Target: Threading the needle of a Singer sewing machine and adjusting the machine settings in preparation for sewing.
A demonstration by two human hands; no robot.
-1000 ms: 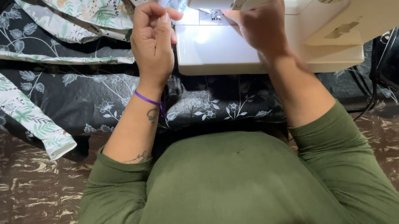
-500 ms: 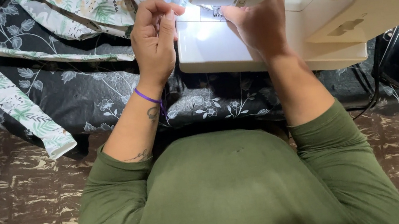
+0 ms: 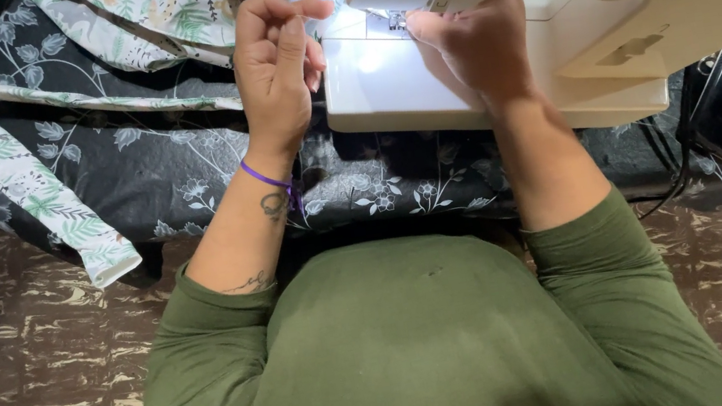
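We are holding our left hand (image 3: 277, 71) raised just beside the left end of the white sewing machine (image 3: 494, 66), fingers curled together, thumb and forefinger pinched, on what we cannot tell. Our right hand (image 3: 473, 45) is resting on the machine's bed, fingers together and reaching under the head toward the lit needle plate (image 3: 395, 22). Leaf-print fabric (image 3: 38, 177) is lying over the table's left side, on a dark floral cloth (image 3: 183, 173).

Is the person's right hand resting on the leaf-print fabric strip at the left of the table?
No, the right hand reaches to the needle area of the white sewing machine, far from the leaf-print fabric strip.
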